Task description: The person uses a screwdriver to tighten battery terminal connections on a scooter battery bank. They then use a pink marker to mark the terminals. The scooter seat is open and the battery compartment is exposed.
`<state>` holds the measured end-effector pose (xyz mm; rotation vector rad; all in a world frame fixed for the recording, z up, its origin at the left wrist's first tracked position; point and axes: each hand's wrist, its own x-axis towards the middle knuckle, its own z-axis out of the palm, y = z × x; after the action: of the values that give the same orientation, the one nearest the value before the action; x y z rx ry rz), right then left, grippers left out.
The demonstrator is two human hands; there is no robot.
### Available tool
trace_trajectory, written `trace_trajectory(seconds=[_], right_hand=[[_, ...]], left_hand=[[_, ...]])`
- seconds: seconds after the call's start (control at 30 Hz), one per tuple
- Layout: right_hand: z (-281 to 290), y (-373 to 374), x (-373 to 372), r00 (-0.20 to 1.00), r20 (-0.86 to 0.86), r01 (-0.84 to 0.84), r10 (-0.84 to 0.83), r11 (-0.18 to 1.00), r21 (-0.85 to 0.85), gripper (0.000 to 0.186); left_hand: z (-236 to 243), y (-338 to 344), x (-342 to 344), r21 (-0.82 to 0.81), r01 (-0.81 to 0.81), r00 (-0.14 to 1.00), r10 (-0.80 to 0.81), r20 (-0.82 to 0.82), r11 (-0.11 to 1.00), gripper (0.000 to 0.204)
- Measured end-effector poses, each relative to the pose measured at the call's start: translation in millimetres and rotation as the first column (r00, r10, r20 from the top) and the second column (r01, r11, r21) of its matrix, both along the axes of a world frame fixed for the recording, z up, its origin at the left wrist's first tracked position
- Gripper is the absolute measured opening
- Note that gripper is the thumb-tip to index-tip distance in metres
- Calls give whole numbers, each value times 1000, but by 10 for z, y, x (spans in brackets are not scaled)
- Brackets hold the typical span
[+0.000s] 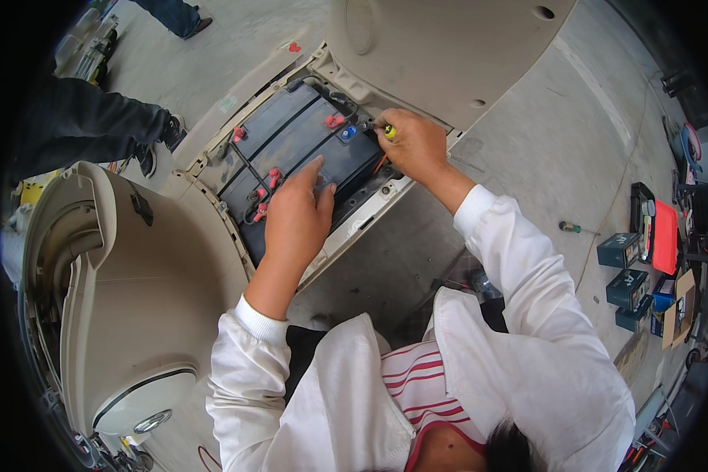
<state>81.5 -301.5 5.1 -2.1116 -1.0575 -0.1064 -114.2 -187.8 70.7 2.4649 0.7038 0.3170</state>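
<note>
Batteries (299, 149) first, since they're the biggest thing in play: a pack of dark blocks packed side by side in the open bay of a cream scooter (134, 283), with red caps (334, 121) and one blue cap (348, 132) on the terminals. I'd guess these are heavy, rigid bricks with smooth, slippery tops and nothing soft to squeeze, so lifting one means getting fingers under an edge or a strap, never pulling on the cables. The terminals look like the fragile bit.

My left hand (295, 216) lies flat on top of the nearest block, fingers spread and pointing away from me, pressing down rather than gripping anything. Forearm comes straight up from the lower edge, white sleeve pushed back.

My right hand (417, 145) is curled tight around a small tool with a yellow handle (389, 131), most likely a screwdriver, its tip at the far right corner of the pack near the blue cap. Wrist is bent inward, elbow out wide to the right.

Small boxes (623, 267) sit on the floor, well apart.
</note>
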Motion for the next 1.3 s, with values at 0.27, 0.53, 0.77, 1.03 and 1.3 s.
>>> trace_trajectory(seconds=[0.27,0.53,0.77,1.03,1.3], right_hand=[[47,-49,-87,980,161,-129,118,990,59,8],[72,-113,-159,960,158,-234,232,972,-5,11],[386,-99,56,934,-284,-246,215,966,-79,15],[1428,234,-122,962,-213,-76,173,914,400,32],[1770,620,-172,801,-284,-51,528,531,846,31]], left_hand=[[-395,-78,526,-476,-59,964,173,200,877,58],[-424,-76,570,-610,-115,961,244,132,784,38],[-428,16,444,-954,-60,930,363,53,293,31],[-412,148,435,-983,-58,961,277,-9,172,50],[-295,319,484,-989,-66,994,98,-54,133,74]])
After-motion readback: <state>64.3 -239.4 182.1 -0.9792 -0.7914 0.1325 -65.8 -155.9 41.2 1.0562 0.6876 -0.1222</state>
